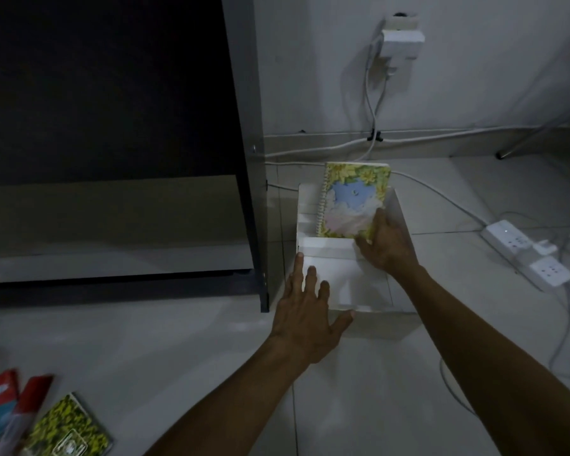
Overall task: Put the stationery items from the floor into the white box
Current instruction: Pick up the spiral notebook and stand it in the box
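A white box (pixel 313 205) stands on the tiled floor beside a dark shelf. My right hand (pixel 384 245) grips a spiral notebook (pixel 352 199) with a yellow floral cover by its lower right corner, holding it upright in the box's rear part. My left hand (pixel 310 311) rests with fingers spread on the box's near left wall and front rim. At the bottom left of the floor lie a yellow-green patterned notebook (pixel 69 429) and red-and-white packets (pixel 4 403).
A dark shelf unit (pixel 254 159) stands directly left of the box. White power strips (pixel 527 255) and cables lie on the floor to the right. A wall socket with a plug (pixel 402 41) is behind. A metal leg (pixel 520 146) is at far right.
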